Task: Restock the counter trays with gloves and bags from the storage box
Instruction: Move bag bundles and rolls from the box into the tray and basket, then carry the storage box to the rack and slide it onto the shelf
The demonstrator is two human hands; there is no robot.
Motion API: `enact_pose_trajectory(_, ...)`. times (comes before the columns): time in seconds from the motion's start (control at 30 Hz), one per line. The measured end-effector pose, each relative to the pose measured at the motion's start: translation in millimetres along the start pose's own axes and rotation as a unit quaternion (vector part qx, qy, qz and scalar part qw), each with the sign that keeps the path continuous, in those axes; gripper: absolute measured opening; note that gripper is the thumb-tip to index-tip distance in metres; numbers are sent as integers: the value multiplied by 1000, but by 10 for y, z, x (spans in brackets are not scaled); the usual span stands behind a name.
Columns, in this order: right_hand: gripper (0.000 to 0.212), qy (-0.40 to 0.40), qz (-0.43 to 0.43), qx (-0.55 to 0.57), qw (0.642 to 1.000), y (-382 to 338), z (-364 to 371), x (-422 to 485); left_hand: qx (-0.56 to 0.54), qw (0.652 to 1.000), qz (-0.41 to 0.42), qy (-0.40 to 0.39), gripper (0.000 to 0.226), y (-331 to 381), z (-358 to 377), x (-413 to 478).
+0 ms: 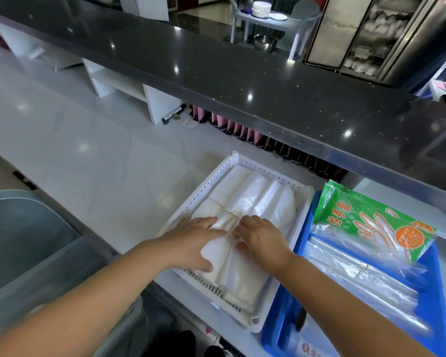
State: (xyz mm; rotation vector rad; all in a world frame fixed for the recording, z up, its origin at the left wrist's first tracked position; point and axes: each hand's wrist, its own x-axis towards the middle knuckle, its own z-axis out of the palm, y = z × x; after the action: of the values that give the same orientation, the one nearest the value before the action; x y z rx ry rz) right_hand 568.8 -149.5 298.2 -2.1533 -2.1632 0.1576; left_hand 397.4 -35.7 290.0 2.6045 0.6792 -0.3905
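Observation:
A white perforated tray (218, 177) sits on the pale counter, filled with bundles of clear plastic bags (263, 199) tied with rubber bands. My left hand (191, 243) and my right hand (262, 239) both press on the nearest bundle (232, 269), fingers curled around its banded middle. To the right a blue tray (432, 305) holds more clear bags and a green packet of disposable gloves (371, 220) lying across its far end. A translucent grey storage box (23, 240) stands at the lower left.
A dark raised countertop (216, 60) runs across above the trays. Pink and dark folders (237, 127) stand in a row under its ledge. A black marker (173, 114) lies by white shelf dividers (152, 99). Behind are a cart with plates (262, 9) and a cabinet.

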Motion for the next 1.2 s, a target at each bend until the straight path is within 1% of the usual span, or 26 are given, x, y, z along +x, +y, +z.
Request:
enact_pose_trajectory(0.1, 20, 13, 0, 14, 1000, 14, 12, -7, -19, 1000, -8, 18, 83, 23, 36, -17)
enact_pose_trajectory(0.17, 21, 24, 4, 16, 1000, -12, 2, -8, -29, 999, -7, 43, 73, 38, 26, -48)
enact_pose_trajectory(0.3, 12, 65, 18, 4, 998, -216, -74, -48, -53, 989, -6, 139, 50, 44, -23, -230)
enact_pose_trajectory(0.37, 9, 74, 25, -9, 997, -398, -120, -78, -49, 980, 5, 193, 42, 7, -44, -385)
enact_pose_trajectory(0.47, 6, 83, 44, -38, 995, -751, -171, -70, -54, 962, -2, 267, 34, -112, -74, -664)
enact_pose_trajectory(0.57, 4, 109, 74, -53, 990, -1183, -208, -15, -48, 954, -1, 297, 30, -322, -79, -981)
enact_pose_trajectory(0.63, 10, 106, 90, -65, 988, -1513, -215, 11, -53, 948, 12, 312, 25, -489, -78, -1229)
enact_pose_trajectory(0.7, 17, 105, 105, -68, 987, -1872, -205, 9, -46, 948, 32, 313, 24, -670, -62, -1497)
enact_pose_trajectory(0.8, 10, 134, 136, -64, 979, -2401, -148, -34, -38, 952, 52, 298, 26, -967, 7, -1934)
enact_pose_trajectory(0.87, 15, 129, 150, -59, 979, -2710, -68, -72, -47, 953, 50, 296, 25, -1184, 75, -2242)
enact_pose_trajectory(0.93, 19, 115, 153, -48, 980, -2968, 36, -114, -55, 955, 34, 290, 23, -1396, 169, -2540)
enact_pose_trajectory(1.03, 19, 96, 160, -33, 982, -3306, 239, -156, -59, 962, 10, 267, 23, -1665, 342, -2867)
enact_pose_trajectory(1.13, 21, 69, 147, -13, 987, -3537, 505, -149, -51, 965, -11, 256, 18, -1887, 528, -3022)
enact_pose_trajectory(1.2, 23, 52, 140, -6, 989, -3614, 689, -129, -44, 969, -35, 240, 19, -2005, 654, -3074)
